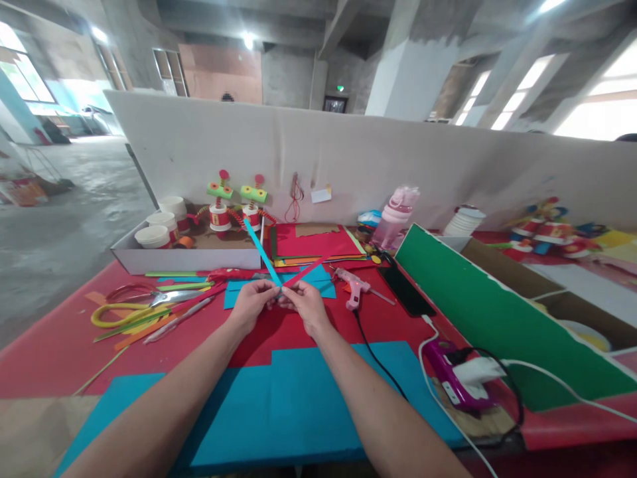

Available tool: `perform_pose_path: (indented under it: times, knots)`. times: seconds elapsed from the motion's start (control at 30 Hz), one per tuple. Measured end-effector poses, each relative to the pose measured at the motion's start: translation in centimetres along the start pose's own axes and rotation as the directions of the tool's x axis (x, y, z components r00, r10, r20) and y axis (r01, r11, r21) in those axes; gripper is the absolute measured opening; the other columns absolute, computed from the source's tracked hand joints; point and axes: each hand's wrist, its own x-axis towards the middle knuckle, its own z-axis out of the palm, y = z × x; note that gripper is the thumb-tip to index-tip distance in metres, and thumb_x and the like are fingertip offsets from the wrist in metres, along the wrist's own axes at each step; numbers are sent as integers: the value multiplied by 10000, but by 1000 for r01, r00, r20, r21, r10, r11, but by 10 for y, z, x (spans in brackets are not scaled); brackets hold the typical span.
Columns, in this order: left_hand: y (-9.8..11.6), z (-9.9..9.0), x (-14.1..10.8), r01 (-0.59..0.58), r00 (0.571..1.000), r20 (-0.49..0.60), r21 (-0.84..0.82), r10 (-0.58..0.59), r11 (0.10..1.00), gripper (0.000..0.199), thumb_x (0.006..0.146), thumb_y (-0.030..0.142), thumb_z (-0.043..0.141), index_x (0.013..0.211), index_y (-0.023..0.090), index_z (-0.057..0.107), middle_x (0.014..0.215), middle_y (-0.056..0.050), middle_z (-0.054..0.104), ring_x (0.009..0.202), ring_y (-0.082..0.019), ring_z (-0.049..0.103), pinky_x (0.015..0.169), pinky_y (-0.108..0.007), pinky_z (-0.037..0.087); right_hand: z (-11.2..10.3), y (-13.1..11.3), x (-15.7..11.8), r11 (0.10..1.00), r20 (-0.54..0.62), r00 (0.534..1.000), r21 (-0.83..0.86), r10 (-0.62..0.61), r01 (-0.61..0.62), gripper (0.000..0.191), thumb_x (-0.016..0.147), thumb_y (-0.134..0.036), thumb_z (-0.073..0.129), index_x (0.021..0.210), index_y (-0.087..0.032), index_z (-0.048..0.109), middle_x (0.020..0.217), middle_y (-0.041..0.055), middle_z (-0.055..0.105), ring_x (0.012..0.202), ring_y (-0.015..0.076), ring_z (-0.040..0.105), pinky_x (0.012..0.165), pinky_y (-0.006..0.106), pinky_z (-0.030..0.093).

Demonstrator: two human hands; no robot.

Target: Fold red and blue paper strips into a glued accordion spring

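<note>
My left hand (255,302) and my right hand (304,304) meet over the middle of the table, fingers pinched together. Between their fingertips are the near ends of a blue paper strip (263,252) and a red paper strip (304,271). The blue one points up and to the left, the red one up and to the right, so they form a V. My fingers hide where the ends join. Beneath the hands lie pieces of blue paper (233,295) on the red table cover. A pink glue gun (352,285) rests just right of my right hand.
Scissors (124,313) and coloured strips lie at left. Behind stands a box (199,260) with paper cups (155,236) and two cup figures (219,216). To the right are a phone (407,291), a purple power strip (460,385), cables, a pink bottle (395,216) and a green panel (488,312).
</note>
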Motion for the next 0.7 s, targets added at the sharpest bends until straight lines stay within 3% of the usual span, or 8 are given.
perform_pose_path:
  times: [0.3,0.5,0.7]
  knots:
    - [-2,1,-1,5,999,49,-25,-4,1000,274,645,375,758,674,146,612,523,14,556,460,-83,461,462,-216,350,0,1,1,1000,-65,998,7,0,0,298,562,-369,793,641,-162,594,546,-15,631,557,129,615,637,292,554]
    - [-1,0,0,-28,999,-23,-21,27,999,283,625,381,770,650,137,629,523,8,557,478,-84,471,466,-211,358,1,-1,0,994,21,999,102,38,-40,259,548,-282,802,678,-159,615,624,-4,658,598,125,625,666,283,551]
    - [0,0,1,-17,1000,3,-15,17,1000,283,605,373,783,642,137,630,508,11,551,465,-85,466,459,-216,359,-2,-1,3,982,38,997,173,74,-79,274,548,-315,811,664,-155,622,574,-6,634,560,125,609,684,310,552]
